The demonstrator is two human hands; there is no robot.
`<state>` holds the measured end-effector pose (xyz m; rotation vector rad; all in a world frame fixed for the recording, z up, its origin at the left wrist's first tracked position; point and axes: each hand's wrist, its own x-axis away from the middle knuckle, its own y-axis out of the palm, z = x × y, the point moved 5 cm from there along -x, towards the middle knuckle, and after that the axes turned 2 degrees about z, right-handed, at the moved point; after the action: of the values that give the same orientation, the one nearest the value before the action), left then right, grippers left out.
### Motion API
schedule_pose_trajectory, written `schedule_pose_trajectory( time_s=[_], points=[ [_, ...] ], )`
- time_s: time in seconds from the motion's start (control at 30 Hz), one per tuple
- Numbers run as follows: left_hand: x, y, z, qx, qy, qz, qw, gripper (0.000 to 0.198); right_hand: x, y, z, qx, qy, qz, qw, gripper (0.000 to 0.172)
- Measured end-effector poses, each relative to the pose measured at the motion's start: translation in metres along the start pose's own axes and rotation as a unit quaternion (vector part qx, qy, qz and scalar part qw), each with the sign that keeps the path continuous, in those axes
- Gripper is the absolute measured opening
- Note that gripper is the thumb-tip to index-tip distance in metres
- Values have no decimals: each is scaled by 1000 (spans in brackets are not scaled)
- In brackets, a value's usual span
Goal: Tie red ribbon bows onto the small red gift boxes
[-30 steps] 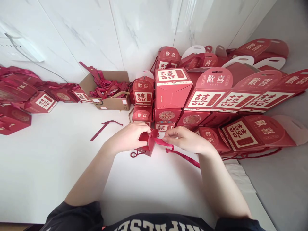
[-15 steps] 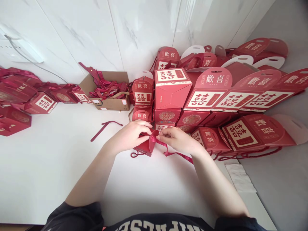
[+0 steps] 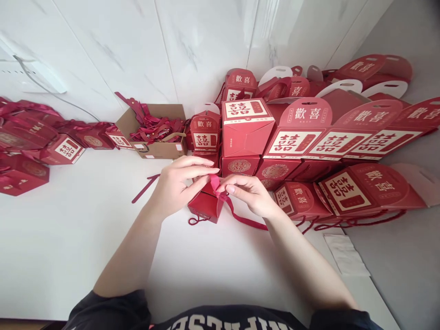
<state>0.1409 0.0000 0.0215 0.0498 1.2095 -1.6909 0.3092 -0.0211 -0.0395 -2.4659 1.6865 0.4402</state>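
Observation:
A small red gift box (image 3: 205, 208) rests on the white table, its top partly covered by my hands. Pink-red ribbon (image 3: 240, 219) rises from the top of the box, and one end trails off to the right under my right forearm. My left hand (image 3: 184, 183) is above the box on its left, thumb and fingertips closed on an upper part of the ribbon. My right hand (image 3: 248, 191) pinches the ribbon beside it, thumb against the index finger. A dark red cord loops out at the box's lower left corner.
Stacked red gift boxes (image 3: 295, 142) crowd the back and right. An open cardboard box (image 3: 158, 149) of red ribbon pieces stands behind my left hand. A loose ribbon strip (image 3: 146, 188) lies left of it. More tied boxes (image 3: 65, 149) sit at far left; white paper (image 3: 345, 254) lies at right.
Both hands have lifted a little off the box top, the left one moving up and leftward. A ribbon section now stands up between them, and more of the box shows.

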Motion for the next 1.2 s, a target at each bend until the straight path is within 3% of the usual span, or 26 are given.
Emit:
schedule_pose_trajectory(
  time_s=[0.13,0.27,0.43,0.7,1.2],
  points=[
    [10,10,-15,-56,-134,-185,972,42,3,-2,-3,-27,-5,36,999,19],
    [19,10,-32,-26,-233,-260,937,30,2,7,9,67,42,16,997,23],
    [19,3,-35,10,-264,-277,924,30,0,18,24,164,56,-2,985,26],
    [18,4,-33,14,-259,-278,925,26,0,20,22,143,35,-16,989,25],
    [18,3,-36,34,-276,-269,922,27,-1,20,24,170,61,-30,983,26]
  ],
)
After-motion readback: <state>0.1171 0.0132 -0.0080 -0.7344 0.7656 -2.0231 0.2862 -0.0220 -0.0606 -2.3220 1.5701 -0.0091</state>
